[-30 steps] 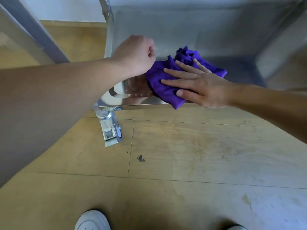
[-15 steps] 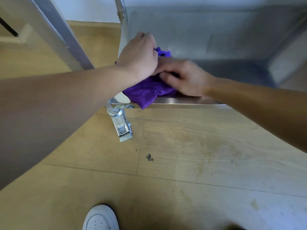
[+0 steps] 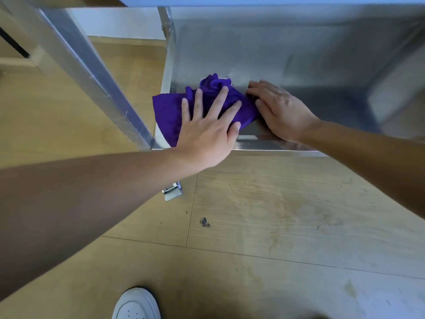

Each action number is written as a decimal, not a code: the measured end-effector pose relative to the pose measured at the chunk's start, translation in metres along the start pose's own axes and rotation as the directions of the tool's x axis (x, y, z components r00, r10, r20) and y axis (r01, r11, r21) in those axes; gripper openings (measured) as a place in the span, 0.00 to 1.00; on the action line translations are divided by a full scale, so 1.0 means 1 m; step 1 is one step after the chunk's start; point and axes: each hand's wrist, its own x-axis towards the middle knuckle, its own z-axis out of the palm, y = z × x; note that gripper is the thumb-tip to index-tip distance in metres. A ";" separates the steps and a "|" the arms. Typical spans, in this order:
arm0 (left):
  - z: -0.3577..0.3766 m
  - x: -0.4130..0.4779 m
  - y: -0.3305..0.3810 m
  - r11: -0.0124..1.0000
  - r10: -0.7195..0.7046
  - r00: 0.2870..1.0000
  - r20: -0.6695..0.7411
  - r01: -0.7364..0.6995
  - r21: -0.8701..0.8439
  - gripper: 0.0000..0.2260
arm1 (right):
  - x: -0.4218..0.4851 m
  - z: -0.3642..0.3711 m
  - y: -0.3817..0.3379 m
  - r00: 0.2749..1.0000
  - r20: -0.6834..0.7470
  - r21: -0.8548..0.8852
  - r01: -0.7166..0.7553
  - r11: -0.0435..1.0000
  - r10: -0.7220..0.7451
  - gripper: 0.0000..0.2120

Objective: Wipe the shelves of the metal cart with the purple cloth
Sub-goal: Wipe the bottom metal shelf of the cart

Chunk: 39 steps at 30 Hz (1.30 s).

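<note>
Grip: left hand (image 3: pixel 207 132) lies flat, fingers apart, pressing the purple cloth (image 3: pixel 170 111).
It sits in the near left corner of the shelf (image 3: pixel 322 107); right hand (image 3: pixel 282 113), fingers loose, touches its right edge, and bare shelf stretches off right.

1. The left hand (image 3: pixel 207 134) lies flat on the purple cloth (image 3: pixel 169 111), fingers spread.
2. The cloth sits bunched at the front left corner of the lower shelf (image 3: pixel 322 104) of the metal cart (image 3: pixel 101 84).
3. The right hand (image 3: pixel 284 112) touches the cloth's right edge, fingers bent; whether it grips is unclear.
4. A caster (image 3: pixel 173 194) and a white shoe (image 3: pixel 135 305) stand on the wooden floor (image 3: pixel 264 215).
</note>
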 end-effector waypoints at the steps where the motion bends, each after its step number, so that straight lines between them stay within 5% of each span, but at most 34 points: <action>1: 0.000 -0.003 -0.004 1.000 -0.015 1.000 0.002 0.015 -0.004 0.23 | 0.001 0.000 0.000 1.000 0.002 -0.002 0.001 1.000 -0.001 0.18; 16: 0.002 0.014 -0.021 0.937 -0.348 0.937 0.005 0.348 -0.034 0.21 | 0.002 0.002 -0.001 0.998 0.053 -0.054 -0.023 0.998 0.026 0.20; 39: 0.005 0.118 -0.054 0.874 -0.486 0.873 -0.038 0.485 -0.019 0.22 | 0.019 0.010 0.006 0.995 0.096 -0.158 0.035 0.987 -0.020 0.26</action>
